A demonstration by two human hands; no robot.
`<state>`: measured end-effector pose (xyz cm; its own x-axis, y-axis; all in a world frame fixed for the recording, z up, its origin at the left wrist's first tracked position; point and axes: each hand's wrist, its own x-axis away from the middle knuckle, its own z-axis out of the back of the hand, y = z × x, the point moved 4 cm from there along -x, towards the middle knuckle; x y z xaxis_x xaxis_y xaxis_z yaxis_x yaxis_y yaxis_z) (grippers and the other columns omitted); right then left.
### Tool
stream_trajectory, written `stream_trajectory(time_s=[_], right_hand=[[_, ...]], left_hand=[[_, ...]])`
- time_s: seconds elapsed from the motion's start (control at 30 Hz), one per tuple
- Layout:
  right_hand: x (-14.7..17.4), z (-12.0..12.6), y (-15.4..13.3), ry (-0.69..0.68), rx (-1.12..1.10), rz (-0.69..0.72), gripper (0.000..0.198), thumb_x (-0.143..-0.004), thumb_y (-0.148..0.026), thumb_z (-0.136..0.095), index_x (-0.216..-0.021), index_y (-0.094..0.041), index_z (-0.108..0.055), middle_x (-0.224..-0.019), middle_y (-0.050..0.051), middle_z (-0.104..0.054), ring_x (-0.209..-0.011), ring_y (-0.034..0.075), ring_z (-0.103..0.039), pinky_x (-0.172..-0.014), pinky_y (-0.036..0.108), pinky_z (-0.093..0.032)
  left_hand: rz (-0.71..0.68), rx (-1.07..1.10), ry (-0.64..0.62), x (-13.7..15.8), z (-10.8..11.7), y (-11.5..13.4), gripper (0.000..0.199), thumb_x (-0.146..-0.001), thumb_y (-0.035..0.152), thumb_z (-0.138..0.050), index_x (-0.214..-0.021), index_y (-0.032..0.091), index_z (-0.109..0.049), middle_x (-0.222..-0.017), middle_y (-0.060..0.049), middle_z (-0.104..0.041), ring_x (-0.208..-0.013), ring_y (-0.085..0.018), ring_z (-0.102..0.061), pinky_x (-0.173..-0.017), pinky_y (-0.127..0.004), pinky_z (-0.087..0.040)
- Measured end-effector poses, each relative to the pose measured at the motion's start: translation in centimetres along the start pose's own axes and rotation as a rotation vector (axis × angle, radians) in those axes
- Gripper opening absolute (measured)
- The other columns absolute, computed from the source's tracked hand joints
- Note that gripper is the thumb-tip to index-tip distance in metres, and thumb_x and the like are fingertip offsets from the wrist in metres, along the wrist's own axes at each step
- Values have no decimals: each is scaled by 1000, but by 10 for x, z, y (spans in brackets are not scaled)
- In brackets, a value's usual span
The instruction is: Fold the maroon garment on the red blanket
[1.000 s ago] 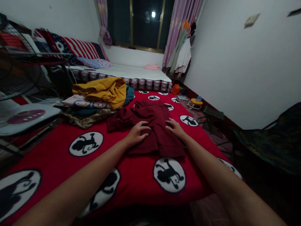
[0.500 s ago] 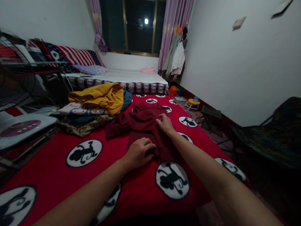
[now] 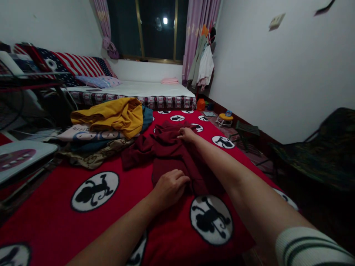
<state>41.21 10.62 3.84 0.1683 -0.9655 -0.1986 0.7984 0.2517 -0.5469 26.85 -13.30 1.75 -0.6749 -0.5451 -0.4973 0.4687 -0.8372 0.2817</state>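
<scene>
A dark red garment (image 3: 172, 151) lies rumpled on the red blanket (image 3: 166, 236), which has white circles with black monkey figures. One of its sleeves stretches out to the left. At the garment's near edge, my left hand (image 3: 172, 186) is closed with its fingers curled over the cloth. Farther up, my right hand (image 3: 188, 135) has its thumb and fingertips pinched together on the fabric near the upper part. The cloth beneath my right forearm is partly hidden.
To the left lies a pile of clothes with yellow trousers (image 3: 116, 116) on top. A white stool (image 3: 24, 159) stands by the left edge. On the right are a folding chair (image 3: 318, 151) and a small yellow stool (image 3: 225, 117). A bed (image 3: 138, 87) stands under the window.
My right hand has moved forward and slightly left over the garment, its fingers now closer together. My left hand stays at the near edge. The whole view has shifted a little.
</scene>
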Motion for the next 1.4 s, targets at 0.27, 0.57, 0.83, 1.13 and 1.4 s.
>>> stream_trajectory(time_s=[0.27, 0.57, 0.83, 1.13, 1.4], right_hand=[[-8, 16, -6, 253, -22, -4, 16, -74, -13, -54, -88, -16, -62, -76, 1, -65, -68, 15, -59, -69, 25, -46], [-3, 0, -9, 203, -80, -68, 19, -72, -10, -57, -90, -15, -60, -79, 3, -65, -76, 17, -61, -76, 29, -48], [81, 36, -22, 132, -200, 159, 30, -76, -14, -58, -106, -15, -59, -87, 2, -68, -79, 14, -62, -76, 25, -48], [236, 71, 10, -164, -74, 281, 32, -92, -42, -49, -74, -21, -65, -79, 5, -66, -74, 16, -60, -69, 26, -45], [181, 79, -25, 39, 193, 275, 22, -89, -35, -53, -96, -24, -70, -97, 6, -71, -89, 21, -64, -81, 31, -47]], left_hand=[[-9, 128, -15, 0, 0, -1, 23, -84, 8, -49, -96, 17, -67, -89, -6, -63, -84, -17, -58, -76, -28, -48], [-9, 192, -43, 0, 3, 3, 16, -85, 16, -54, -91, 18, -69, -86, -6, -63, -80, -16, -59, -72, -26, -48], [45, 245, 128, -3, 16, 2, 26, -91, 20, -52, -114, 19, -61, -111, -10, -60, -103, -18, -58, -88, -30, -49], [-33, 156, -19, -9, 9, 4, 18, -89, 32, -58, -100, 22, -70, -120, -7, -62, -114, -22, -55, -99, -39, -43], [94, 289, 17, -13, 7, 0, 21, -92, 29, -54, -88, 21, -73, -102, -5, -70, -97, -16, -63, -87, -29, -48]])
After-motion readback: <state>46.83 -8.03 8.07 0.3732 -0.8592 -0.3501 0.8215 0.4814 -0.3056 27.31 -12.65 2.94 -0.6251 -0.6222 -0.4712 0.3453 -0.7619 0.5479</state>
